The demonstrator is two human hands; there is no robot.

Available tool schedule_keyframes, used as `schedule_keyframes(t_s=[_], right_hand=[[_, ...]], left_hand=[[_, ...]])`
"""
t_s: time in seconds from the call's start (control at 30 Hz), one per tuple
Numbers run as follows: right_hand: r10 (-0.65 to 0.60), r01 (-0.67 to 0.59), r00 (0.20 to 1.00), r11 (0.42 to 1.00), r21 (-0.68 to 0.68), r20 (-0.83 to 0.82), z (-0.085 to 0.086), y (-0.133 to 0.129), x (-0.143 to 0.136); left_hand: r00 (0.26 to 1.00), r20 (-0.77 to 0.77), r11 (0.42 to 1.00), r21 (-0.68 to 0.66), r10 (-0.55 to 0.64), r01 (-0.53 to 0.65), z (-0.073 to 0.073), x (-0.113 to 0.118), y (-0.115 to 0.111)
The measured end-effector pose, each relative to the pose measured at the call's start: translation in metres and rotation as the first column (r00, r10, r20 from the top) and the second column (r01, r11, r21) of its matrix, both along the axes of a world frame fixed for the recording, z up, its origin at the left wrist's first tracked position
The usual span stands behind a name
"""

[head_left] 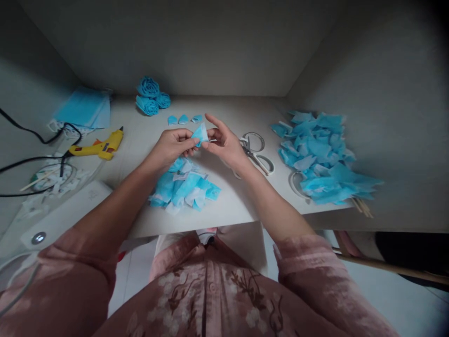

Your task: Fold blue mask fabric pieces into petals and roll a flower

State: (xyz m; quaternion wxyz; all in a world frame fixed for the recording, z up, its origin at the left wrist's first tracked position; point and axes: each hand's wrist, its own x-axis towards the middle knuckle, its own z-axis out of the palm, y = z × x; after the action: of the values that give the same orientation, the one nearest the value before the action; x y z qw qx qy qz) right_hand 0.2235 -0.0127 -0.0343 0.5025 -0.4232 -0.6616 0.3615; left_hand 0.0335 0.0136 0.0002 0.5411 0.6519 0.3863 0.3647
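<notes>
Dim, soft light; corners darken, edges bend, perhaps slightly blurred.

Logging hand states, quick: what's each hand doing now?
Left hand: closed on the blue-and-white piece.
Right hand: also fingering it, index finger raised.

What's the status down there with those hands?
Left hand and right hand both on small blue piece. Scissors beside right wrist. Loose blue scraps on tabletop, between forearms.
</notes>
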Motion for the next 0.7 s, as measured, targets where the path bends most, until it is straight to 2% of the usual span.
schedule_keyframes(t_s=[0.43,0.7], right_hand=[[0.046,-0.046,0.998,0.999,0.009,-0.040,-0.0052,0.0023,0.0024],[0.069,-0.068,0.997,0.998,0.012,-0.045,-0.0053,0.0020,0.0009]], left_hand=[[0.998,-0.016,0.998,0.024,-0.065,0.065,-0.0014,-0.0005,-0.0023],[0.998,-0.006,0.998,0.005,-0.063,0.063,0.0017,0.0005,-0.0041]])
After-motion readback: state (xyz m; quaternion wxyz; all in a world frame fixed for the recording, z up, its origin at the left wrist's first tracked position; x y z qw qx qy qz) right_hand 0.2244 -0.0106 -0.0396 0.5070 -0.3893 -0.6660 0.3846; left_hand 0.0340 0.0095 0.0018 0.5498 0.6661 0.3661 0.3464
